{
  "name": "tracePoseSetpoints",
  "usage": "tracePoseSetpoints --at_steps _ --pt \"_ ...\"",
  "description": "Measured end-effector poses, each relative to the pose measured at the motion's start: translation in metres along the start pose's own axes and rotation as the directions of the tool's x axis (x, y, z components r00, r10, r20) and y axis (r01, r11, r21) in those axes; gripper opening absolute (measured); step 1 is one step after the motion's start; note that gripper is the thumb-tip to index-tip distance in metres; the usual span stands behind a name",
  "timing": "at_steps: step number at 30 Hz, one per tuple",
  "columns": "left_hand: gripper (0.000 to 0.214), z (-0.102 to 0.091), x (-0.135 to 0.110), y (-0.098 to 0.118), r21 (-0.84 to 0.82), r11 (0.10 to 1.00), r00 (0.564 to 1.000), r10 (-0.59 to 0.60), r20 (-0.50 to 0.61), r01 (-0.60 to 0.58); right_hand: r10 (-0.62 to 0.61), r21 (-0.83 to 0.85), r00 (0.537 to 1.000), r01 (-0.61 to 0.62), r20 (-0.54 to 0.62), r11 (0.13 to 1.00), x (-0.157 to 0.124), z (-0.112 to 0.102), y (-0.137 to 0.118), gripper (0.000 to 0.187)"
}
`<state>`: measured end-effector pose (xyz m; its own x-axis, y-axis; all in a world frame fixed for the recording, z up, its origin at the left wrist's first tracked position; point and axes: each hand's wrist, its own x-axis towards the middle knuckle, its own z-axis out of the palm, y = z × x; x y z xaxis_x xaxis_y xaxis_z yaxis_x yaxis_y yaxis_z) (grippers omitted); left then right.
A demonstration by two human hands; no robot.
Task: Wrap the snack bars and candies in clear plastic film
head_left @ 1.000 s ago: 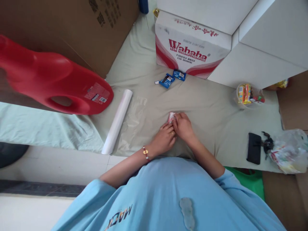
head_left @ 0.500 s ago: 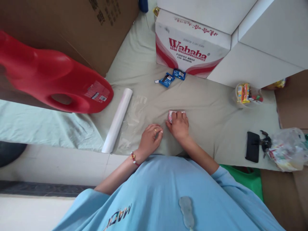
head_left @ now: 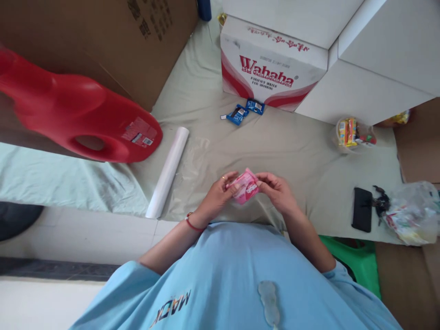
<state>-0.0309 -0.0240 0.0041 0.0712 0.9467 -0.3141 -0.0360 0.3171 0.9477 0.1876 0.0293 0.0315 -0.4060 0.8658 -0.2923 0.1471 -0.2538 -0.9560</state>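
Note:
Between my two hands is a small pink packet (head_left: 246, 187) with white lettering, raised in front of my shirt. My left hand (head_left: 220, 193) pinches its left side, thumb on top. At its right edge, my right hand (head_left: 277, 189) grips the packet between thumb and fingers. The packet is tilted, its printed face turned up toward me. To the left lies a white roll of plastic film (head_left: 167, 173), with a clear sheet (head_left: 192, 167) spread out from it on the cloth. Two blue packets (head_left: 237, 114) rest farther back.
A red jug (head_left: 85, 114) and a brown carton (head_left: 137, 50) stand at left. Behind are a Wahaha box (head_left: 271, 64) and white boxes (head_left: 388, 55). On the right are a tub of snacks (head_left: 352, 134), a black phone (head_left: 361, 210), keys (head_left: 381, 202) and a plastic bag (head_left: 412, 213).
The pink packet has been lifted off the cloth by my right hand and turned to show its printed face. My left hand has moved right and taken hold of it too.

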Motion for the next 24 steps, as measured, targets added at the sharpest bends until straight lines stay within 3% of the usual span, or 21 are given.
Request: tracePoseSetpoints --at_steps 3,6,8,10,11,12,14,16,17,19,20,22,24 --pt "0.053 0.009 0.001 0.006 0.045 0.997 0.998 -0.058 0.033 0.057 -0.007 0.026 1.000 0.006 0.030 1.000 -0.006 0.011 0.013 0.045" --pt "0.048 0.013 -0.002 0.001 0.127 0.991 0.997 -0.050 0.051 0.043 -0.043 -0.093 0.998 0.046 0.035 0.995 -0.011 0.012 0.026 0.042" --pt "0.046 0.010 -0.005 -0.008 0.213 0.977 0.999 -0.026 0.046 0.016 -0.061 -0.179 0.998 0.055 -0.028 0.982 -0.011 -0.005 0.031 0.036" --pt "0.042 0.000 -0.010 -0.019 0.331 0.943 0.999 0.040 -0.019 -0.031 -0.094 -0.214 0.976 0.051 -0.198 0.975 -0.007 -0.044 0.029 0.033" --pt "0.038 -0.007 -0.014 -0.023 0.404 0.913 0.995 0.085 -0.060 -0.054 -0.114 -0.206 0.940 0.048 -0.321 0.977 -0.002 -0.073 0.025 0.033" --pt "0.034 -0.015 -0.018 -0.028 0.482 0.874 0.986 0.133 -0.097 -0.070 -0.155 -0.187 0.864 0.072 -0.480 0.980 0.003 -0.107 0.020 0.035" --pt "0.029 -0.033 -0.029 -0.037 0.619 0.781 0.965 0.217 -0.144 -0.083 -0.255 -0.224 0.644 0.131 -0.722 0.966 0.018 -0.183 0.005 0.039" --pt "0.028 -0.049 -0.040 -0.046 0.707 0.701 0.943 0.288 -0.166 -0.090 -0.336 -0.321 0.413 0.108 -0.846 0.941 0.034 -0.256 -0.013 0.042" --pt "0.027 -0.054 -0.044 -0.051 0.735 0.670 0.933 0.319 -0.164 -0.100 -0.367 -0.370 0.352 0.060 -0.861 0.927 0.041 -0.287 -0.020 0.044" --pt "0.025 -0.061 -0.052 -0.062 0.774 0.618 0.912 0.383 -0.144 -0.137 -0.358 -0.397 0.312 -0.068 -0.880 0.915 0.053 -0.330 -0.030 0.047" --pt "0.024 -0.062 -0.054 -0.068 0.789 0.593 0.901 0.414 -0.131 -0.158 -0.306 -0.361 0.316 -0.132 -0.898 0.923 0.056 -0.342 -0.031 0.047" --pt "0.021 -0.061 -0.056 -0.077 0.814 0.549 0.879 0.464 -0.111 -0.187 -0.183 -0.274 0.343 -0.239 -0.921 0.932 0.060 -0.350 -0.025 0.041" --pt "0.020 -0.059 -0.055 -0.083 0.832 0.517 0.865 0.492 -0.098 -0.200 -0.237 -0.346 0.362 -0.275 -0.901 0.897 0.059 -0.346 -0.014 0.031"
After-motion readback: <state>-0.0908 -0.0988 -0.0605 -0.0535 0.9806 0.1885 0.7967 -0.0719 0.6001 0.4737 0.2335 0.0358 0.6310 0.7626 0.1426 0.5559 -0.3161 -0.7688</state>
